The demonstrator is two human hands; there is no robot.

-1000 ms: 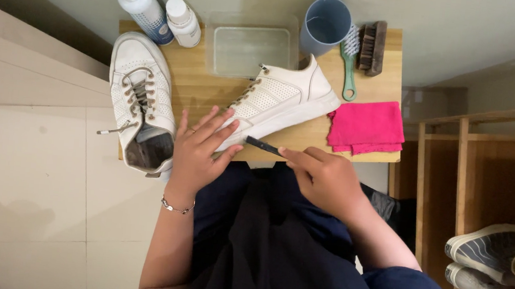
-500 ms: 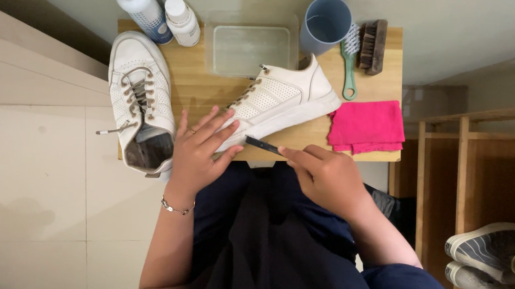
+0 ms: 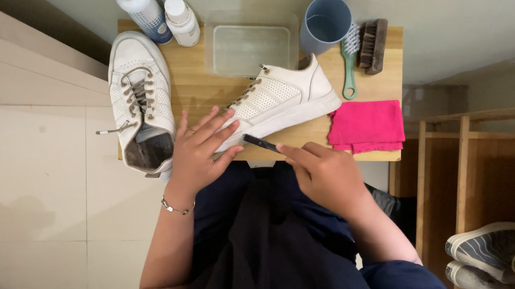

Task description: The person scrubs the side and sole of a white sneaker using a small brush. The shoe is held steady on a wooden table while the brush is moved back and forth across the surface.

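Hands hold steady at the toe of a white sneaker

Hands and shoe sit almost exactly as they did a second ago; the only shift is a slight one in the right hand's dark tool, which stays at the toe end of the shoe. The left hand (image 3: 198,151) lies flat with fingers spread apart over the toe of the white sneaker (image 3: 278,102), pressing it to the wooden table (image 3: 203,88). The right hand (image 3: 324,174) has its fingers closed together on a small dark tool (image 3: 260,142), whose tip points at the sneaker's sole edge near the left fingertips.

The sneaker lies slanted across the middle of the table, heel toward the far side. A second white sneaker (image 3: 138,97) with laces lies along the table's left edge, its opening hanging past the near edge. The hands work right at the near edge, over the person's dark lap. A pink cloth (image 3: 367,124) sits folded at the right near corner, reaching the edge. Bare wood shows between the two shoes.

Along the far edge stand a tall white bottle with a blue patterned label (image 3: 137,3), a shorter white bottle (image 3: 181,20), a clear rectangular tub (image 3: 251,48), a blue-grey cup (image 3: 324,24), a green-handled brush (image 3: 349,65) and a dark wooden brush (image 3: 373,45). To the right, a wooden shoe rack (image 3: 458,178) holds more shoes.
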